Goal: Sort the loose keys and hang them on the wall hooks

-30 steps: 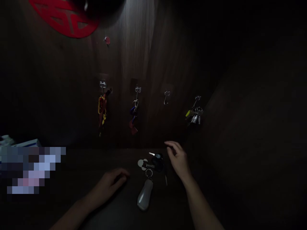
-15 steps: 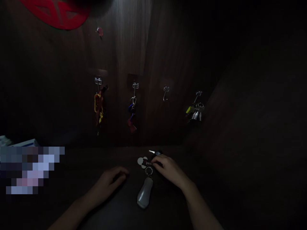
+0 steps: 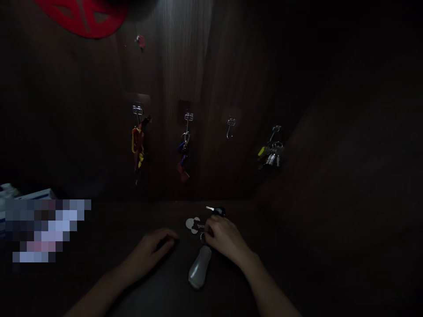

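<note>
On the dark surface lies a bunch made up of a grey, rounded key fob [image 3: 199, 267], a metal key ring [image 3: 202, 238] and a white charm with rounded lobes [image 3: 190, 224]. My right hand [image 3: 226, 237] has its fingers closed at the ring, hiding part of it. Just beyond those fingers is a dark-headed key [image 3: 218, 211], its silver blade pointing left. My left hand [image 3: 153, 246] rests on the surface to the left of the bunch, fingers loosely stretched, with nothing in it.
Metal hooks line the dark wood wall. Keys with a yellow strap [image 3: 135, 143], keys with blue and red tags [image 3: 183, 160] and a silver key bunch [image 3: 272, 154] hang there. A bare hook [image 3: 230, 128] sits between. A blurred-out item [image 3: 49, 229] lies left.
My right hand has moved slightly left and down onto the ring, covering more of it. The dark-headed key shows more fully behind it. My left hand has stayed put.
</note>
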Tool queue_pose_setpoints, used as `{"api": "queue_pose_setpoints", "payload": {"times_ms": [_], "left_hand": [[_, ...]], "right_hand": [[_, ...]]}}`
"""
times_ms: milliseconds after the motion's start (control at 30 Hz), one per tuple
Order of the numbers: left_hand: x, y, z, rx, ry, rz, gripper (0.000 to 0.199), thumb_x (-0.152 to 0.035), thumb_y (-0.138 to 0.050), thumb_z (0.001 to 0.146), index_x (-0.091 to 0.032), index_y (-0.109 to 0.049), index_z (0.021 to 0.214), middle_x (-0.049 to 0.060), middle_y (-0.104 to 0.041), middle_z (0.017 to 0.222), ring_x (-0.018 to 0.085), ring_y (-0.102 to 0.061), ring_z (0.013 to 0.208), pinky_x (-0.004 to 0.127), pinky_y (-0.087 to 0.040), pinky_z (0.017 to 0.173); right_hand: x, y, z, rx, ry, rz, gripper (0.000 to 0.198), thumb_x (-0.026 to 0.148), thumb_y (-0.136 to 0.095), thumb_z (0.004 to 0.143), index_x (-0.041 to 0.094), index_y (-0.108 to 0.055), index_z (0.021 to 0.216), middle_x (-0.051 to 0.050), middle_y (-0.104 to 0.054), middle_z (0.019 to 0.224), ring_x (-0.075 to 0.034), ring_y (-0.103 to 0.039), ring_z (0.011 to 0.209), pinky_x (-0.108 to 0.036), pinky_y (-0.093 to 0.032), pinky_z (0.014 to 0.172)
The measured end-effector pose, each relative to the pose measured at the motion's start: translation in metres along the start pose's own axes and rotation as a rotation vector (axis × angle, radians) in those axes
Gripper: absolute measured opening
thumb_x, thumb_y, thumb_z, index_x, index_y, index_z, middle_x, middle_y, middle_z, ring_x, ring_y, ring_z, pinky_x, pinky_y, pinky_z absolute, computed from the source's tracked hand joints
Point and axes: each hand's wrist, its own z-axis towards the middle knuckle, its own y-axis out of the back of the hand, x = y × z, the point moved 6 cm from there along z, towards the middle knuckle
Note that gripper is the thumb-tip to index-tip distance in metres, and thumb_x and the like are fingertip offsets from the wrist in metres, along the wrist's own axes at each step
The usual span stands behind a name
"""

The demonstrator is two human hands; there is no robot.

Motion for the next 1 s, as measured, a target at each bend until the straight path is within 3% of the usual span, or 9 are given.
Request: {"api": "queue_pose_setpoints", "payload": {"times_ms": [233, 467, 600, 767, 1000], "left_hand": [[-0.011, 0.002, -0.001, -0.055, -0.054, -0.012, 0.021, -0.028, -0.047, 0.087, -0.027, -0.063, 0.101, 0.002, -0.067, 0.100, 0.019, -0.061, 0.094, 0.030, -0.047, 0.087], [-0.019, 0.005, -0.003, -0.190, -0.081, -0.116, 0.027, -0.030, -0.050, 0.086, -0.027, -0.060, 0.111, 0.005, -0.063, 0.114, 0.022, -0.057, 0.105, 0.035, -0.044, 0.093], [-0.021, -0.001, -0.003, -0.126, -0.005, -0.277, 0.022, -0.033, -0.048, 0.087, -0.023, -0.063, 0.100, 0.002, -0.069, 0.098, 0.019, -0.062, 0.093, 0.030, -0.047, 0.084], [-0.014, -0.003, -0.002, -0.119, 0.099, -0.423, 0.024, -0.042, -0.056, 0.082, -0.019, -0.063, 0.083, 0.002, -0.069, 0.081, 0.017, -0.062, 0.079, 0.027, -0.047, 0.072], [-0.008, 0.000, -0.001, -0.176, 0.150, -0.536, 0.021, -0.039, -0.061, 0.077, -0.019, -0.065, 0.078, 0.001, -0.071, 0.082, 0.019, -0.063, 0.082, 0.029, -0.047, 0.077]], "right_hand": [[0.015, -0.003, 0.002, -0.035, 0.004, 0.714, 0.010, 0.027, -0.053, 0.083, 0.022, -0.062, 0.085, 0.001, -0.065, 0.074, -0.013, -0.059, 0.067, -0.024, -0.043, 0.061], [0.040, -0.008, 0.001, -0.008, 0.086, 1.020, 0.016, 0.033, -0.053, 0.085, 0.022, -0.059, 0.095, 0.002, -0.060, 0.074, -0.011, -0.056, 0.064, -0.024, -0.045, 0.061], [0.047, -0.013, 0.003, -0.021, 0.038, 1.208, 0.020, 0.036, -0.058, 0.082, 0.020, -0.056, 0.094, 0.001, -0.062, 0.072, -0.010, -0.055, 0.058, -0.023, -0.044, 0.055], [0.044, -0.020, 0.009, -0.082, -0.022, 1.318, 0.022, 0.040, -0.061, 0.079, 0.020, -0.057, 0.087, 0.002, -0.061, 0.066, -0.010, -0.054, 0.052, -0.022, -0.042, 0.050], [0.035, -0.021, 0.012, -0.109, -0.060, 1.240, 0.029, 0.046, -0.055, 0.081, 0.018, -0.061, 0.081, -0.001, -0.061, 0.067, -0.011, -0.053, 0.056, -0.023, -0.038, 0.051]]}}
